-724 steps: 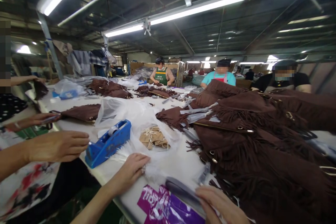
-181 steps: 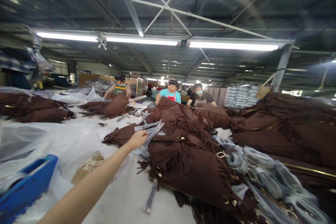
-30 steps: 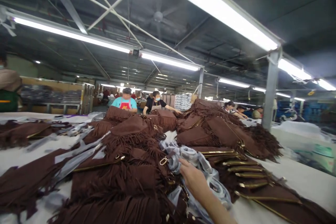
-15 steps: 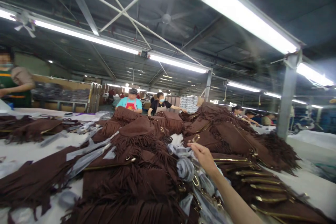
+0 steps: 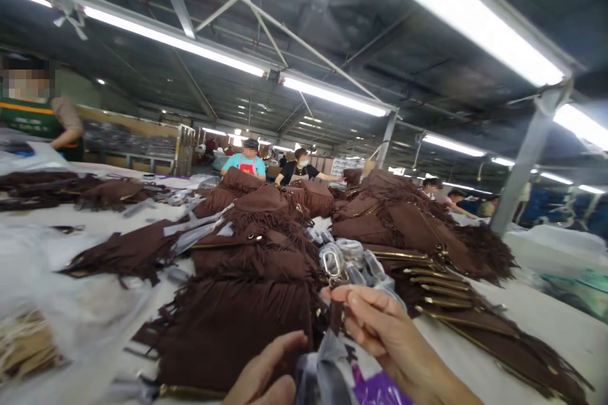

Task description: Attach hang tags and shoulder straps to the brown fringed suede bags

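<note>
My right hand (image 5: 380,319) pinches a brown strap (image 5: 336,316) just below its gold metal clasp (image 5: 332,264). Grey plastic wrapping (image 5: 327,361) hangs around the strap's lower part. At the bottom edge, my left hand (image 5: 268,370) is open with its fingers stretched out, close to the wrapping; whether it touches is unclear. In front of both hands lies a dark brown fringed bag (image 5: 237,329). Beyond my right hand is a heap of rolled straps in grey plastic (image 5: 354,250).
More brown fringed bags (image 5: 403,215) are heaped on the right, and others with gold zippers (image 5: 446,294) overlap nearer. Clear plastic (image 5: 85,285) and tan packets (image 5: 28,342) lie at left. Printed purple plastic (image 5: 380,389) is beneath my right hand. Co-workers (image 5: 299,168) stand across the table.
My right hand has drawn back from the strap heap with a strap in its fingers. My left hand has come into view at the bottom. The camera view has shifted.
</note>
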The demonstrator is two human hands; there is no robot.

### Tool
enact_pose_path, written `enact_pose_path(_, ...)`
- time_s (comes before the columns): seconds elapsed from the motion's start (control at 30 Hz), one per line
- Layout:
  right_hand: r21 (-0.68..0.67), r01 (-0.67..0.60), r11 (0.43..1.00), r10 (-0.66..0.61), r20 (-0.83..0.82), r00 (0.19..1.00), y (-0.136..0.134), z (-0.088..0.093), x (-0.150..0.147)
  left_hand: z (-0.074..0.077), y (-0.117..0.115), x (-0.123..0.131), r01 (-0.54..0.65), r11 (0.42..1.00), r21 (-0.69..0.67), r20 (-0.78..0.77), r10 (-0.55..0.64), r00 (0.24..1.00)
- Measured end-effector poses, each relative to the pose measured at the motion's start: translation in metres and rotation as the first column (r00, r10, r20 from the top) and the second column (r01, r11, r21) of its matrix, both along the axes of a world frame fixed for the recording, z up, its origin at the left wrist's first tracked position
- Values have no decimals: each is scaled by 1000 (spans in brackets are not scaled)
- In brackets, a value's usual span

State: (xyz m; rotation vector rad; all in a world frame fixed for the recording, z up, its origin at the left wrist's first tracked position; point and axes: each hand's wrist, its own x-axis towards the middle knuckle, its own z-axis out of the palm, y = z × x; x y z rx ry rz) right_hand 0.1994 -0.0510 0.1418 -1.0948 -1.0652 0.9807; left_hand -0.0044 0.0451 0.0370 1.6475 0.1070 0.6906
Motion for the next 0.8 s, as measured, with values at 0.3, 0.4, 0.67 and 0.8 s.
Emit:
enact_pose_path(0.3, -24, -109, 994, 105, -122, 987, -14, -70, -47, 10, -36, 14, 164, 975, -148, 67, -156, 986)
enact_pose_path(0.4, -29, -56, 998, 57, 72, 996, -19, -76, -42, 8, -37, 18, 22, 993, -120, 24, -19, 1000)
enact_pose_path(0.67, 106, 216, 971, -221, 745, 629, -43, -73, -14, 8, -38, 19, -279, 947, 161, -78, 294, 953)
enact_pose_path(0.8, 154, 263, 952, -274, 813, 515, -53, -70, -23, 11, -41, 21, -313, 860, 402, 26, 331, 943)
